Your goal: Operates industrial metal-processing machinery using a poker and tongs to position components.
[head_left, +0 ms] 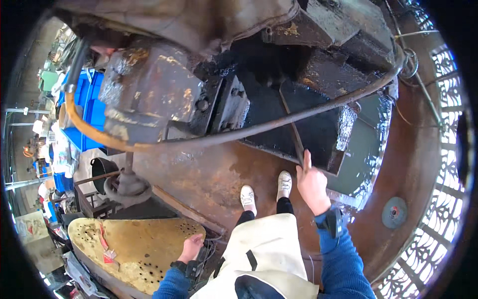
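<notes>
My right hand (313,188) grips the near end of a long thin metal bar (291,117), its index finger stretched along it. From there the bar runs away from me over a black, wet tray (274,112) and beneath a curved hose (249,130). Its far tip fades into dark shadow under the machine (159,89), so I cannot tell what it touches. My left hand (191,247) is curled closed, with nothing visible in it. It hangs by the right edge of a yellowish plate with many holes (134,246).
Greenish-grey liquid (359,144) fills a trough right of the tray. A round disc (394,212) lies on the brown floor (189,172), before a patterned grille (443,199). Blue crates (89,117) and a black bucket (102,172) stand left. Brown sheeting (184,20) overhangs the machine.
</notes>
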The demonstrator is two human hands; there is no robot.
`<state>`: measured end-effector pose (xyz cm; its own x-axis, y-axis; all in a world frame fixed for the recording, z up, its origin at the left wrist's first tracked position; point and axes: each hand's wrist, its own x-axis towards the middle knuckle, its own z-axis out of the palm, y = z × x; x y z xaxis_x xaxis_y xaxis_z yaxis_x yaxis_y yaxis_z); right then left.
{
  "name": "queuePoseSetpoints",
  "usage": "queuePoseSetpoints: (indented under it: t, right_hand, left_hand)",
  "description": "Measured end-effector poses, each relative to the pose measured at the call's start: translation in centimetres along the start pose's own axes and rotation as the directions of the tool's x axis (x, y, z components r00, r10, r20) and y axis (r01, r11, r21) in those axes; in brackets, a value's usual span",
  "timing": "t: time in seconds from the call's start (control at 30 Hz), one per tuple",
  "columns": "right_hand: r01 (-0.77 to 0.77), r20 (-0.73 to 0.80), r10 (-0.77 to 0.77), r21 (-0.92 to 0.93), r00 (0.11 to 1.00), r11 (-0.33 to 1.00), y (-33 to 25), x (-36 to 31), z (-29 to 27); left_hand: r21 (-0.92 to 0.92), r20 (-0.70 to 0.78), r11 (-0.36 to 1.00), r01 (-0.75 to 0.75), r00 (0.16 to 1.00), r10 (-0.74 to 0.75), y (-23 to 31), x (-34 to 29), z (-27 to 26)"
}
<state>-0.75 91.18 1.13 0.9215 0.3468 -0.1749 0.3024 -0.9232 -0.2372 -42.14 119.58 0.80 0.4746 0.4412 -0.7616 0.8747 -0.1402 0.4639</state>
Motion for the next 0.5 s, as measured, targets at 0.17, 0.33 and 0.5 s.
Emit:
queuePoseSetpoints:
  t: [0.17, 0.33, 0.5]
  right_hand:
    - [0.022, -0.043, -0.016, 0.154, 0.999, 0.988, -0.4, -3.5, -2.6]
    - [-0.03, -0.129, 0.034, 0.037, 0.991, 0.999, -1.1, 5.9, -1.6]
    - [-0.074, -0.023, 0.073, -0.023, 0.997, 0.997, -1.5, 1.4, -3.0]
  left_hand:
    - [-0.18, 0.029, 0.983, 0.033, 0.999, -0.029, -2.5, 0.0, 0.0]
    - [-0.247, 0.037, 0.969, 0.026, 0.999, -0.017, -2.8, 0.7, 0.6]
    - [-0.225, 0.023, 0.974, -0.026, 0.999, 0.032, -0.8, -1.0, 0.0]
